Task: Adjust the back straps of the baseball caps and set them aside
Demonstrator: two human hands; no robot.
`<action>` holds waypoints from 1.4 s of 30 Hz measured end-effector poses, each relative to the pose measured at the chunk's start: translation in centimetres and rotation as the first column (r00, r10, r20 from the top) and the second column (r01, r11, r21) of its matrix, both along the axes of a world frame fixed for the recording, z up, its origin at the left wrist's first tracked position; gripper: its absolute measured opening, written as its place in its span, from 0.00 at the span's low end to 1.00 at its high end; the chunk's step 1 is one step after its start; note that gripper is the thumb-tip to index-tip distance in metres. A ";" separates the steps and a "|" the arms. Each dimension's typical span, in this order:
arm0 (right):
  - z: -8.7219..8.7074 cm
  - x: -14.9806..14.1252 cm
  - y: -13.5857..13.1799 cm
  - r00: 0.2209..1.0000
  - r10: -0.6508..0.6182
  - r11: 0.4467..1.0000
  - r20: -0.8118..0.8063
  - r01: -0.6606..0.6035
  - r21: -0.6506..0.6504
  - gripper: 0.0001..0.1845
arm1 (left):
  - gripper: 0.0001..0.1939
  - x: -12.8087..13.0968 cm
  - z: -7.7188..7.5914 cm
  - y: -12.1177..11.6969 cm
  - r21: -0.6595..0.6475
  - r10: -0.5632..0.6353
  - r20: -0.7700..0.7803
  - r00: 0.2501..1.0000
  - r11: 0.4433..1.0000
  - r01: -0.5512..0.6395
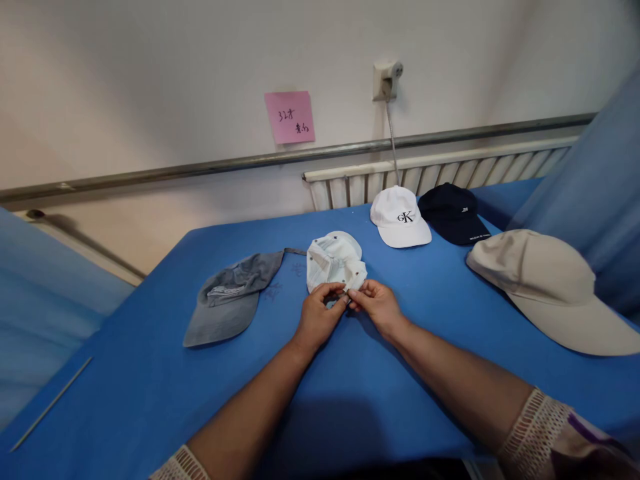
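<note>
A pale, whitish baseball cap [327, 261] lies on the blue table, its inside turned up and its brim at the far side. My left hand [320, 308] pinches the near edge of this cap at its back strap. From the other side my right hand [376, 305] grips the same strap between thumb and fingers, the fingertips of both hands almost meeting. A small dark bit, perhaps the strap's buckle, shows between them; the fingers partly hide it. Left of the hands rests a grey-blue cap [233, 297] with its loose strap reaching towards the pale cap.
A white cap [400, 217] and a navy cap [453, 213] sit at the back of the blue table [150, 400]. At the right is a large beige cap [545, 287]. A thin rod [53, 403] lies at the left edge. Behind run a metal rail [225, 165] and a radiator [360, 189].
</note>
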State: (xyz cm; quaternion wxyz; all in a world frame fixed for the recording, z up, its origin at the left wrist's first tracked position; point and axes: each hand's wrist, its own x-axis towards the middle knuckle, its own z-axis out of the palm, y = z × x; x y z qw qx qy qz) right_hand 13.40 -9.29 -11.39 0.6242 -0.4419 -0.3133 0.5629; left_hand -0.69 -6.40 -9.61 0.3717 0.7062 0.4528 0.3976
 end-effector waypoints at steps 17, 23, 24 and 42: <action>0.0 0.2 -0.5 0.997 0.044 0.997 -0.069 -0.048 -0.055 0.25 | 0.12 -0.4 0.6 -0.3 0.362 -0.008 -0.294 0.956 0.925 0.119; -0.1 0.2 -0.3 0.997 0.051 0.998 -0.049 -0.053 -0.045 0.26 | 0.11 -0.5 0.3 -0.2 0.358 -0.033 -0.305 0.952 0.922 0.146; -0.1 0.2 -0.3 0.998 0.052 0.998 -0.046 -0.054 -0.040 0.26 | 0.11 -0.5 0.3 -0.1 0.359 -0.036 -0.307 0.951 0.921 0.151; 0.1 0.7 -0.3 0.980 0.059 0.995 -0.191 -0.073 -0.067 0.18 | 0.12 -0.6 0.7 -0.4 0.374 0.039 -0.317 0.948 0.924 0.087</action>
